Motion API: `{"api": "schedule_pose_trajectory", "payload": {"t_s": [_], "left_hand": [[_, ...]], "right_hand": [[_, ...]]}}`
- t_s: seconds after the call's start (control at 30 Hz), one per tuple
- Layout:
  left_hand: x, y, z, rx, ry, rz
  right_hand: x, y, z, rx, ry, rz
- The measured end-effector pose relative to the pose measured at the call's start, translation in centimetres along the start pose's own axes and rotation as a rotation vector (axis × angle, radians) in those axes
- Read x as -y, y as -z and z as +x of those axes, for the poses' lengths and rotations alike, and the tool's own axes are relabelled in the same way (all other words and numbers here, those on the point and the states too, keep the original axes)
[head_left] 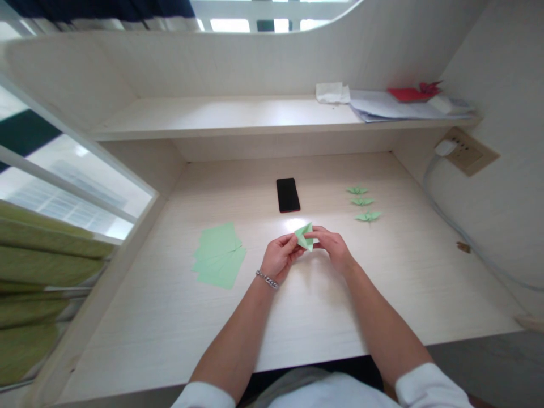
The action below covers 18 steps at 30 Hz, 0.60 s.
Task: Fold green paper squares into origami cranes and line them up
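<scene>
A partly folded piece of light green origami paper [304, 234] is held up between my two hands, just above the desk. My left hand [280, 256] pinches its left edge between thumb and fingers; a chain bracelet circles that wrist. My right hand [332, 245] reaches in from the other side, with fingers on the paper's right edge and partly inside its fold. Left of my hands, several green paper sheets [220, 255] lie fanned out. Over to the right, three small folded green paper cranes [362, 202] stand in a column.
Beyond my hands a black phone [288, 195] lies on the pale desk [161, 317]. Papers [382, 107], a red sheet [408, 94] and a crumpled tissue [332, 93] rest on the shelf. A white charger cable [450, 221] hangs from the right wall socket [470, 152].
</scene>
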<state>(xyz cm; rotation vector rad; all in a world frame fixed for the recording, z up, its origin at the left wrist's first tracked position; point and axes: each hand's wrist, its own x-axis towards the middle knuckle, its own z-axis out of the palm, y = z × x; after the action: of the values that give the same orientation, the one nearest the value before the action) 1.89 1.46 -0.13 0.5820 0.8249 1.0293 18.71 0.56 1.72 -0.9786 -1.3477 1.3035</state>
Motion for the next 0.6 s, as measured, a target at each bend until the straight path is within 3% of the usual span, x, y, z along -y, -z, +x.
{"api": "schedule_pose_trajectory", "payload": {"t_s": [0.17,0.3,0.43,0.6], "left_hand": [[0.1,0.0,-0.2,0.034,0.029,0.071],[0.1,0.0,-0.4,0.063,0.055,0.143],[0.0,0.1,-0.1,0.013,0.012,0.168],[0.0,-0.1,0.1,-0.037,-0.135,0.229]], "right_hand": [[-1.1,0.1,0.4,-0.251,-0.051,0.109],[-1.7,0.3,0.7,-0.214,-0.066,-0.018],[-1.8,0.4,0.7,-0.206,-0.102,-0.151],[-1.6,-0.5,0.6,-0.316,-0.136,-0.172]]}}
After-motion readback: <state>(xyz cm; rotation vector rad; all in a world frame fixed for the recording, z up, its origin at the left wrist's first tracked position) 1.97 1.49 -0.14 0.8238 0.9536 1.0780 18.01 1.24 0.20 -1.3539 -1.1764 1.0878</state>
